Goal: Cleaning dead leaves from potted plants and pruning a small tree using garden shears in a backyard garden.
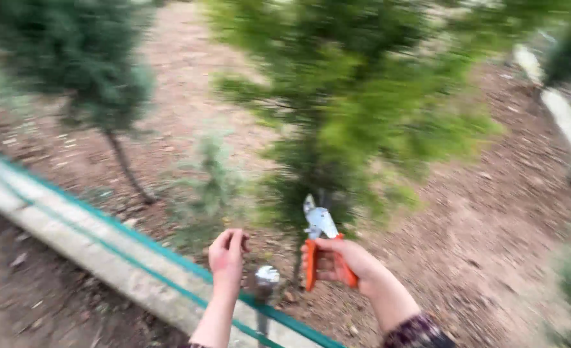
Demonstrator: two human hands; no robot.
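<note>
Right hand (pixel 337 261) held pruning shears (pixel 321 241) upright, blades up, just before the base of a bushy conifer (pixel 356 109) at centre. Left hand (pixel 227 254) sat just left of the shears, apart from them. A small sapling (pixel 211 187) stood behind the left hand. Another tree (pixel 79 64) stood well left and farther back. A concrete kerb (pixel 73 238) ran diagonally from far left toward the person, under both forearms. A short post (pixel 266 280) stood between the hands. Bare soil (pixel 491 245) lay to the right.
</note>
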